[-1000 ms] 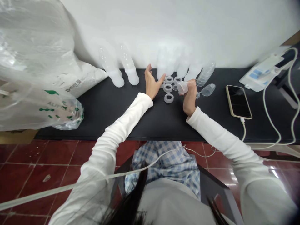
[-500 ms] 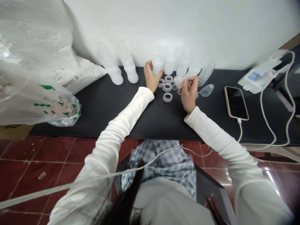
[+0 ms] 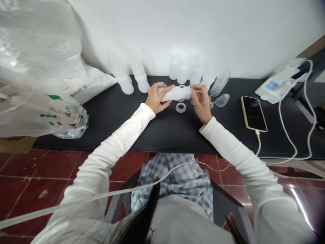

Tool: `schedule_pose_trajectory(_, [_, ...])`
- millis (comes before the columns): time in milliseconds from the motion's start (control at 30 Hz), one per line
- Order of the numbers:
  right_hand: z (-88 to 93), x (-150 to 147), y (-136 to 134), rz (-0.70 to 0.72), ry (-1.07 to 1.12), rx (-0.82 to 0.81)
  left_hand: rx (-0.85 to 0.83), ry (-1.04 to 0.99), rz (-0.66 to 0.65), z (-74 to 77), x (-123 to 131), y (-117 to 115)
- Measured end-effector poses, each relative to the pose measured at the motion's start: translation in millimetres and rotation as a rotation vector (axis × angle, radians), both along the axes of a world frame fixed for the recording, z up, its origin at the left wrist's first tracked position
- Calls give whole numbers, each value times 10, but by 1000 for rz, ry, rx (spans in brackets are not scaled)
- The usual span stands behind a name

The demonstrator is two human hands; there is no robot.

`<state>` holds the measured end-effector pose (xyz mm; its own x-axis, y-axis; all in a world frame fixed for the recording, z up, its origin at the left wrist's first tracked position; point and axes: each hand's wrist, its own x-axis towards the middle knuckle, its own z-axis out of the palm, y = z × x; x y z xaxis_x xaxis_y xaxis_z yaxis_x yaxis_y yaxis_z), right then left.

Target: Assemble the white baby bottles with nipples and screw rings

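My left hand [image 3: 157, 98] is wrapped round a white translucent bottle [image 3: 170, 94], held on its side above the table with its neck to the right. At the neck end, my right hand [image 3: 200, 100] grips a clear ribbed collar [image 3: 188, 92], which meets the bottle's mouth; whether it is threaded on I cannot tell. Below them lies a loose ring [image 3: 180, 107], and other rings are partly hidden behind the bottle. A clear cap [image 3: 222, 100] lies right of my right hand, beside a stack of clear caps [image 3: 219, 83].
Several white bottles [image 3: 181, 73] stand along the wall. Two bottles with clear domed tops [image 3: 142, 83] stand further left. Plastic bags [image 3: 68, 117] cover the table's left end. A charging phone [image 3: 254, 113], a white box [image 3: 275, 84] and cables are on the right.
My left hand has lifted a bottle from the row, tipped it sideways and brought it forward. My right hand has brought the ribbed collar to its neck.
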<state>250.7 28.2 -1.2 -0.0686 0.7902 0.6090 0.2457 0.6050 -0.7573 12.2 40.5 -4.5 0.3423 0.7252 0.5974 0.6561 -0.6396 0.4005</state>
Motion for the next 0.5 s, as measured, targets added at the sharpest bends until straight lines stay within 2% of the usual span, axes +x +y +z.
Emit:
schedule_pose_trajectory(167, [87,22,-48,59,-54,-12,2,-61,-46,-10,-13,36])
schedule_pose_trajectory(400, [256,95,-91,214,4,-5,-143,-428,-160,83,-8,-44])
schedule_pose_trajectory(500, [264,69,-128,240,10,-34,-319,-648,-152,125,47,-56])
